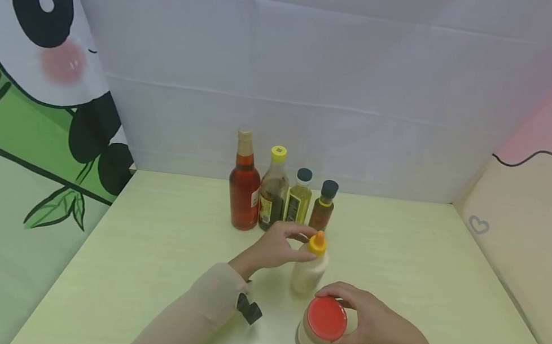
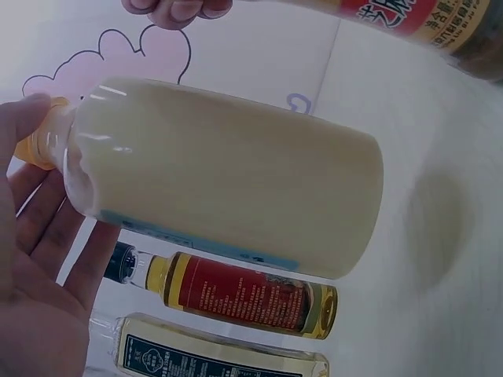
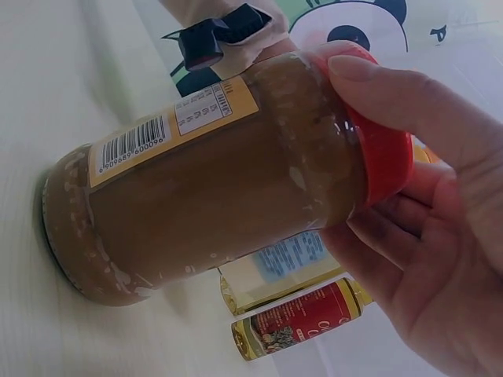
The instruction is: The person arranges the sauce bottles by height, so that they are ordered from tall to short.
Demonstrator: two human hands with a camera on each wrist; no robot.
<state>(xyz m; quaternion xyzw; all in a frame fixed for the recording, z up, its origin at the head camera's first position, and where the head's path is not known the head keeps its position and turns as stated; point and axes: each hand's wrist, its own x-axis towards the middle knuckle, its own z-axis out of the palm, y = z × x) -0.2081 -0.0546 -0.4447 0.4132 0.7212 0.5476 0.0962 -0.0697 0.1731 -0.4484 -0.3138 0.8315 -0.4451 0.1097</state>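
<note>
My left hand (image 1: pixel 275 245) holds a squeeze bottle (image 1: pixel 309 275) of pale cream sauce around its neck, just under the orange nozzle cap (image 1: pixel 318 243). In the left wrist view the thumb lies against the cap's base and the fingers pass behind the neck. Nearer to me, my right hand (image 1: pixel 381 323) grips a glass jar (image 3: pixel 212 181) of brown sesame paste near its red lid (image 1: pixel 327 318). The thumb presses one side of the lid, with the fingers on the other. A yellow label with a barcode (image 3: pixel 134 147) faces the right wrist camera.
Behind the squeeze bottle several bottles stand in a row: a tall red one (image 1: pixel 244 197), a dark one with a yellow cap (image 1: pixel 274 191), an oil bottle (image 1: pixel 299 200) and a small red-labelled bottle (image 1: pixel 321 211). The pale table (image 1: pixel 139 292) meets a white backdrop (image 1: pixel 367 91).
</note>
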